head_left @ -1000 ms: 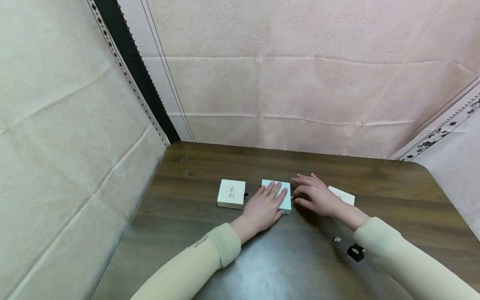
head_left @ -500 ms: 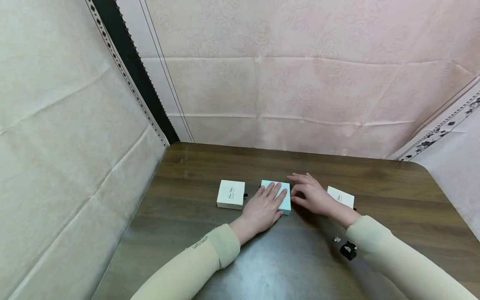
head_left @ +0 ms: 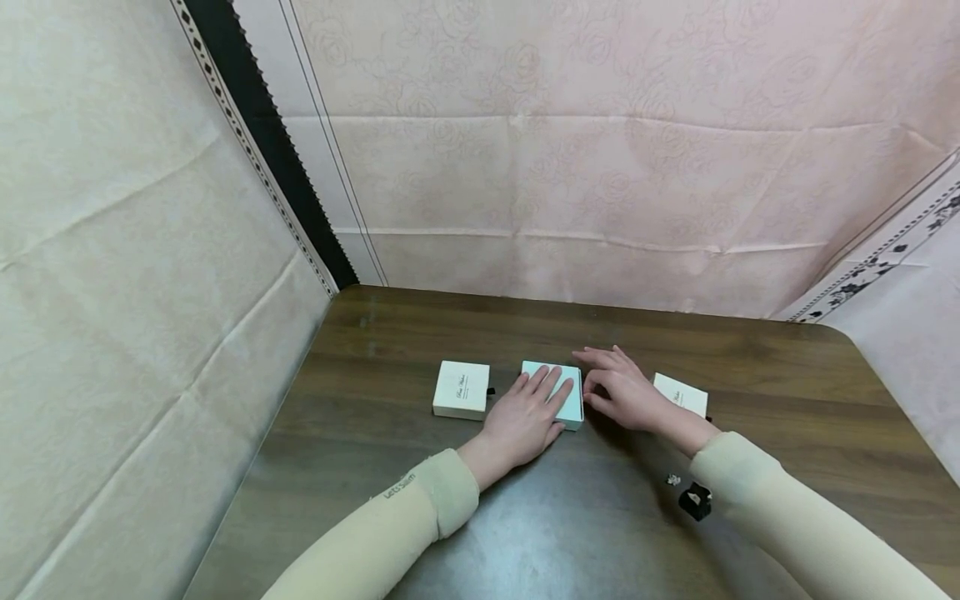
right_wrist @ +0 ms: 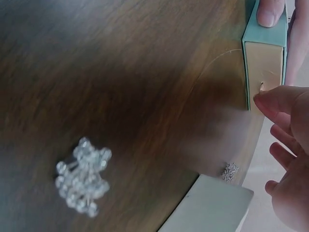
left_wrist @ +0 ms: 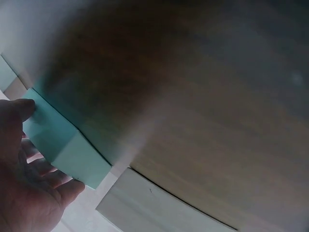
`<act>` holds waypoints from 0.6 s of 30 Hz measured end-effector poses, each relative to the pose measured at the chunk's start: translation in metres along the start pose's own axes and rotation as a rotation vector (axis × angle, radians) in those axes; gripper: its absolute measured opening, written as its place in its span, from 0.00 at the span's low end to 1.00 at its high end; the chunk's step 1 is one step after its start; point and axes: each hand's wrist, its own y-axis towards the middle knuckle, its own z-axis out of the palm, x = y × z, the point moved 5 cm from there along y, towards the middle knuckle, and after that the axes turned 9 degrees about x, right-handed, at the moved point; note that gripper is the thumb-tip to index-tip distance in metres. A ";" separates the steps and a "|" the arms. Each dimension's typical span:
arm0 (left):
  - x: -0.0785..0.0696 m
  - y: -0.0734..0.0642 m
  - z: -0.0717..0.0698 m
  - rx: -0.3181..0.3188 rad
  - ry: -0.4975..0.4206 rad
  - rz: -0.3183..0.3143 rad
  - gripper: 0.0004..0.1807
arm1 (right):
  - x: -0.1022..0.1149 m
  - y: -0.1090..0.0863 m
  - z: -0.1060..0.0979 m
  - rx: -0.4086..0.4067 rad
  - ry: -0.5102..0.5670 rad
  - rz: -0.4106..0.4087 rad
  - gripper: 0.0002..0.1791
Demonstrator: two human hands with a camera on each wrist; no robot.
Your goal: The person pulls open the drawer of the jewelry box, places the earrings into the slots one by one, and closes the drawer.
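A turquoise drawer-style box lies at the middle of the table. My left hand rests on its top with fingers spread, and the thumb touches the box's near side. At the box's right end, my right hand pinches a small pull tab on the beige drawer front between thumb and finger. In the right wrist view, a clear beaded cluster lies on the wood near the camera. A smaller sparkling cluster lies beyond a white box.
One white box with dark lettering stands left of the turquoise box. Another white box stands at right, partly behind the right forearm. A small black object shows by the right cuff. Patterned cloth hangs behind the wooden table.
My right hand has shifted slightly left against the box's end, and the tab visible a second ago is now covered in the head view. My left hand stays on the box.
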 end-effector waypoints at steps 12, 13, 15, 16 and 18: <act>-0.001 0.001 0.001 -0.002 0.021 0.003 0.37 | -0.002 -0.007 -0.004 0.018 -0.028 0.012 0.14; -0.001 0.001 0.001 -0.002 0.022 0.003 0.37 | -0.003 -0.008 -0.004 0.019 -0.032 0.011 0.14; -0.001 0.001 0.001 -0.002 0.022 0.003 0.37 | -0.004 -0.009 -0.005 0.020 -0.042 0.008 0.15; -0.001 0.001 0.001 -0.003 0.023 0.003 0.37 | -0.004 -0.010 -0.006 0.019 -0.050 0.005 0.15; 0.000 0.001 0.002 -0.004 0.022 0.003 0.37 | -0.005 -0.013 -0.008 0.014 -0.061 -0.002 0.16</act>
